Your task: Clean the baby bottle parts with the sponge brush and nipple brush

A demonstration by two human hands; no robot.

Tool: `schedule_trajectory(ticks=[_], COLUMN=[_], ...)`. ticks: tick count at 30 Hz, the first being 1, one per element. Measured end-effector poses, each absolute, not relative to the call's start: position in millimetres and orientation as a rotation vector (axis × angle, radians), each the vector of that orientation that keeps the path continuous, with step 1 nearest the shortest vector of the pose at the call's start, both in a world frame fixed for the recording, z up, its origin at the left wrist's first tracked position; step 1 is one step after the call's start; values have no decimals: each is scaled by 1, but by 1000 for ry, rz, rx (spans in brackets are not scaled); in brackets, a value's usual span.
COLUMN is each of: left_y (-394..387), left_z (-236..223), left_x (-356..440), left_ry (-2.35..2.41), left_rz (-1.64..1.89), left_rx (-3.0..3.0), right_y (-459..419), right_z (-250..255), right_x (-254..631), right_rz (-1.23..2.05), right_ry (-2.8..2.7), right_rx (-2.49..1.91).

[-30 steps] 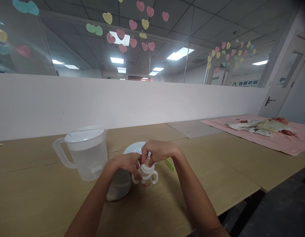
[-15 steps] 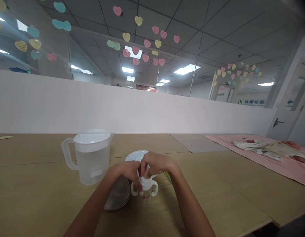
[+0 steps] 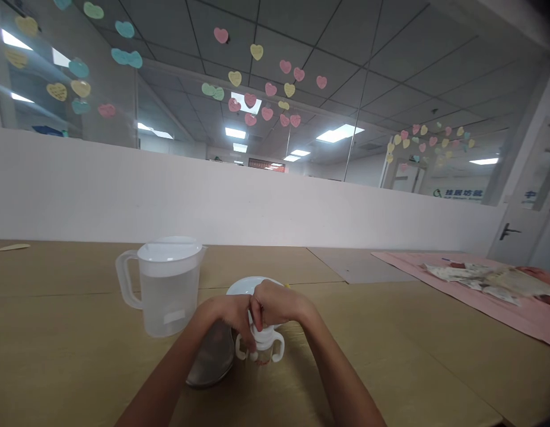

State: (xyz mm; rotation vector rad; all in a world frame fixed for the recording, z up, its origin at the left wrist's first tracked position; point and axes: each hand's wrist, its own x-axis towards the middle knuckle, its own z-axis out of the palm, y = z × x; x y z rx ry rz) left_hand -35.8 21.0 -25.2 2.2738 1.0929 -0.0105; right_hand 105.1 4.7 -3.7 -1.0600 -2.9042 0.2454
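Note:
A small baby bottle (image 3: 262,347) with two white side handles stands on the wooden table (image 3: 390,356) in front of me. My right hand (image 3: 275,303) is closed over its top, fingers curled down around the cap. Beside it, my left hand (image 3: 225,313) grips the bottle's upper part from the left, fingers closed. The two hands touch each other above the bottle. What lies under the fingers is hidden.
A clear plastic pitcher (image 3: 168,286) with a white lid holds water at the left. A white plate (image 3: 244,286) lies behind the hands, a metal tin (image 3: 211,362) under my left wrist. A pink cloth (image 3: 488,290) with a doll lies far right.
My right hand has come lower onto the bottle's top and both hands have closed in tighter. The view has tilted up and turned slightly left.

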Motion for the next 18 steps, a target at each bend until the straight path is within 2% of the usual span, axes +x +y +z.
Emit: schedule_trajectory(ticks=[5,11,18], left_y=[19,18,18], left_z=[-23,-20,-22], left_x=[-35,-35,-35], left_ry=[1096,1081,1064], left_rz=[14,-23,-18], left_rx=[2251,2255,2325], right_y=[6,12,11], right_z=[-4,-8,-3], right_x=[106,108,119], right_rz=[248,479,494], right_ry=[-2911,-2871,-2879], right_rx=[-1046,-872,-968])
